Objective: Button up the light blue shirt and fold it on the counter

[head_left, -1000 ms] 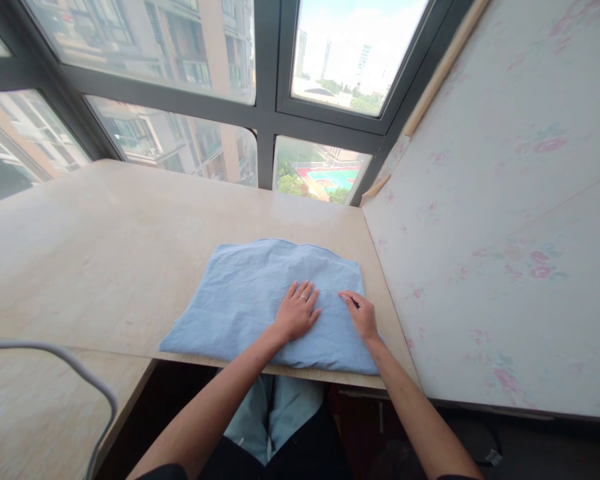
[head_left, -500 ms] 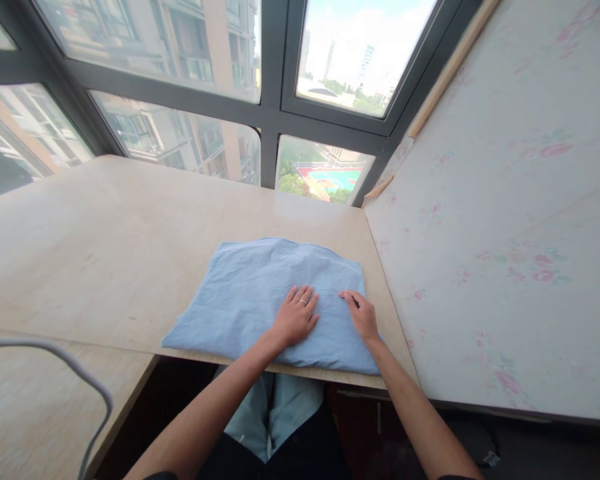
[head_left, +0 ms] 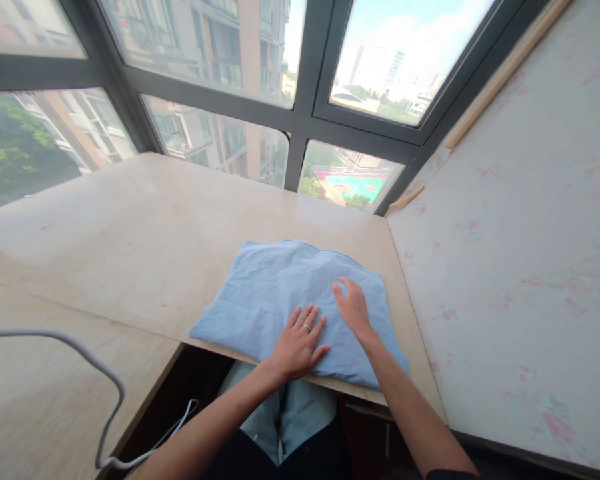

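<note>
A light blue folded cloth (head_left: 260, 287) lies on the pale desktop, its near edge along the desk's front edge. My left hand (head_left: 300, 340), with a ring on one finger, rests flat on the lower middle of the cloth, fingers spread. To its right and farther up, my right hand (head_left: 353, 307) is over the cloth with its fingers bent and apart, holding nothing that I can see. Whether its fingertips touch the fabric I cannot tell. Slight wrinkles run across the cloth.
The marbled desktop (head_left: 130, 233) stretches left to the windows. A grey cable (head_left: 95, 363) loops over the near left part and hangs down by the gap. A flower-patterned wall (head_left: 520, 267) stands close on the right; a dark window frame (head_left: 305, 120) is behind.
My right hand has moved away from the cloth's right side toward its middle, its pinched fingers coming apart. My left hand has slid slightly nearer the front edge. The camera has turned left.
</note>
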A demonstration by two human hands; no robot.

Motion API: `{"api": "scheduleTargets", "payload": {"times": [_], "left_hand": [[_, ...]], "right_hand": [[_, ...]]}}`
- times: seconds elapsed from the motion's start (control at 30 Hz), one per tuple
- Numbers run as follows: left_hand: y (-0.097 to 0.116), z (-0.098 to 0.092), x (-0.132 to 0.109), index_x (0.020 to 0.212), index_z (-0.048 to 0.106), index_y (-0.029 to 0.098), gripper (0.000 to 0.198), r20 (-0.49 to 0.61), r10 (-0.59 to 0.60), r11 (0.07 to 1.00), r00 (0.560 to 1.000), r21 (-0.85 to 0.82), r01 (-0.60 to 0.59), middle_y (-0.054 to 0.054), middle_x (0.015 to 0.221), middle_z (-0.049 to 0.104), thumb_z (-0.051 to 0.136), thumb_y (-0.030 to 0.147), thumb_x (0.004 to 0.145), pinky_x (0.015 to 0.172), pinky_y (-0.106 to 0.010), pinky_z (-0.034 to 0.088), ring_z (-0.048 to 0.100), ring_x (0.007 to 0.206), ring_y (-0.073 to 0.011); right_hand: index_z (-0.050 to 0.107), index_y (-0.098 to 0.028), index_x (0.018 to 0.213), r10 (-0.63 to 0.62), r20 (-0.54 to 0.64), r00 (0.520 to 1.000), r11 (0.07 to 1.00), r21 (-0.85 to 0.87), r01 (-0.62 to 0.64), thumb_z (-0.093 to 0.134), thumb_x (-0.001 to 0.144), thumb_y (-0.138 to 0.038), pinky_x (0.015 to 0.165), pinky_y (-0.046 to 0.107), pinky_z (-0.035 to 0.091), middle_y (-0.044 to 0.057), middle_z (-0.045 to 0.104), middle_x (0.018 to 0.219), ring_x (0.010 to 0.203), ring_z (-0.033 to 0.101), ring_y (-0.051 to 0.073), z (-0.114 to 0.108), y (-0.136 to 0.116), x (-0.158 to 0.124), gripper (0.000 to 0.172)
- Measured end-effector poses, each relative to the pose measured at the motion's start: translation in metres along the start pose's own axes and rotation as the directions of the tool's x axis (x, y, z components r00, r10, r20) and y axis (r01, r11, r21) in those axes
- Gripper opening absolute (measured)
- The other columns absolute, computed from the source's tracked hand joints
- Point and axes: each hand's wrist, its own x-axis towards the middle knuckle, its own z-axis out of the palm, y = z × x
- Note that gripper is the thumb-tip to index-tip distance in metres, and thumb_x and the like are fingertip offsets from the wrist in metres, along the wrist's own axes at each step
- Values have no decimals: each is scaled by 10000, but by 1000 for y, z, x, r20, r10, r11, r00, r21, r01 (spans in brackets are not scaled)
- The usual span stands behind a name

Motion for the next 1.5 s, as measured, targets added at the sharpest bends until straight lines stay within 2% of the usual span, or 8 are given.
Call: {"api": "scheduleTargets", "payload": {"times": [0.13,0.2,0.37,0.57,0.9,1.17,1.33,1.5], "left_hand": [[-9,-15,-5,1445,428,198,593,7,55,996,998,-71,-55,-132,1534,402,350,558,979,1178,-472,295,295,1462,-252],[-22,-25,0,1407,472,194,514,-54,-10,996,998,-87,5,-137,1538,395,359,482,996,1149,-428,354,328,1447,-239],[-75,-31,27,1384,482,140,476,-211,-244,967,947,21,254,-187,1558,337,410,383,981,1149,-496,340,273,1467,-293],[-121,-11,62,1438,425,112,601,-165,-337,927,927,115,358,-178,1543,369,356,493,979,1178,-533,256,265,1467,-315],[-127,2,62,1442,442,152,611,-206,-306,931,929,141,338,-148,1513,431,292,533,988,1190,-510,241,336,1440,-283],[-125,-24,82,1375,517,123,645,-123,-312,916,942,225,333,-210,1420,522,317,579,965,1055,-512,410,478,1327,-345],[-128,-32,119,1453,424,119,644,-123,-236,948,964,190,256,-190,1516,411,314,543,981,1150,-507,289,318,1443,-317],[-139,-21,141,1496,380,176,656,78,-210,972,975,123,200,-131,1595,273,267,572,985,1189,-525,192,207,1487,-307]], "right_hand": [[552,-116,1316,-202,103,974,975,-77,210,417,959,-433,1097,460,364,197,536,1388,1315,459,303,33,-36,24,496],[521,-99,1357,-239,136,961,957,-137,257,421,962,-431,1126,489,319,216,443,1473,1385,378,325,48,-43,36,526],[492,-99,1401,-178,199,964,940,-256,227,425,970,-452,1138,563,259,232,377,1523,1428,319,364,76,-31,57,561],[463,-111,1436,-173,241,955,926,-289,241,318,1004,-488,1159,537,230,202,419,1509,1432,335,316,90,-14,55,591],[451,-115,1452,-188,250,950,920,-294,260,264,1009,-523,1179,494,205,173,401,1528,1440,323,302,86,-17,52,630],[444,-95,1453,-190,348,918,905,-300,301,289,1007,-532,1181,490,216,191,378,1536,1439,326,309,78,-15,56,644],[427,-109,1467,-262,364,894,878,-296,377,294,1004,-549,1178,476,239,184,358,1550,1459,285,303,65,-5,68,653],[428,-98,1464,-190,317,929,875,-375,307,282,1000,-570,1182,490,219,191,308,1572,1472,245,310,54,16,78,678]]}}
